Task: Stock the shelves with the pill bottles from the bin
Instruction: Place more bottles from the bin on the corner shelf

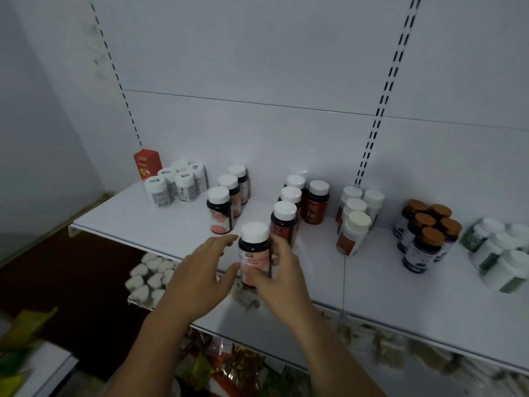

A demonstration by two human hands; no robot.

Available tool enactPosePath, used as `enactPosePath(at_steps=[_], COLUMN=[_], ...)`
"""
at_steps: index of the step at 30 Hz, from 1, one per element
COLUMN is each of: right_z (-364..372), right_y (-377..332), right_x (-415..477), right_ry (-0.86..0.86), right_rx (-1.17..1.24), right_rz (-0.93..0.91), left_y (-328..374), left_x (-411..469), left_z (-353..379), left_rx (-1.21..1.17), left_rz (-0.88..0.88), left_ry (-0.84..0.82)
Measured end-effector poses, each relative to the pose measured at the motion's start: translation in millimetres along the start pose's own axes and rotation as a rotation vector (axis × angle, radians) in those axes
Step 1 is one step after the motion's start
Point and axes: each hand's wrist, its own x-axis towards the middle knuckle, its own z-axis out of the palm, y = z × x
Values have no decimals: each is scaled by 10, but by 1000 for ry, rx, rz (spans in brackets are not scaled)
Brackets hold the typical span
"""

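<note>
One dark pill bottle sits by the front edge of the shelf. I wrap my right hand round it so it stays up. I keep my left hand spread just beside it. I think it goes with the matching bottles behind, where the shelf is bare in front.
</note>
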Motion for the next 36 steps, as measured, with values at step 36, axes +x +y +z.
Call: enactPosePath(at_steps=[36], right_z=[956], right_y=[83], right_x=[1569], right_ry=[359], right_rx=[448], right_rz=[278], left_y=[-702], left_x=[203], left_z=[-252], left_rx=[-329], left_rz=[42], left_ry=[44])
